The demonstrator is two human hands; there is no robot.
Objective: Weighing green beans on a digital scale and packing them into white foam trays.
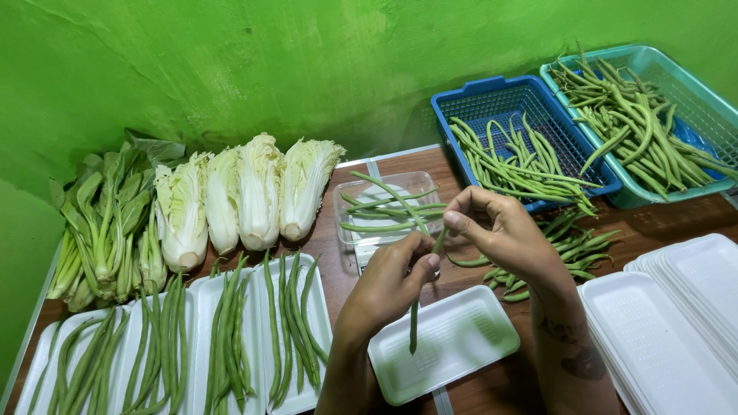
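My left hand [388,280] and my right hand [503,230] both pinch one long green bean [415,323] at its upper end, and the bean hangs down over an empty white foam tray [446,346]. Just behind my hands a clear plastic container [384,204] on a small scale holds several beans. A loose pile of green beans [569,250] lies on the wooden table to the right of my right hand.
Several white trays filled with beans [223,338] lie at the front left. Napa cabbages [246,192] and leafy greens [108,219] lean on the green wall. A blue basket [523,100] and a teal basket [676,84] hold beans. Empty white trays [676,323] are stacked at right.
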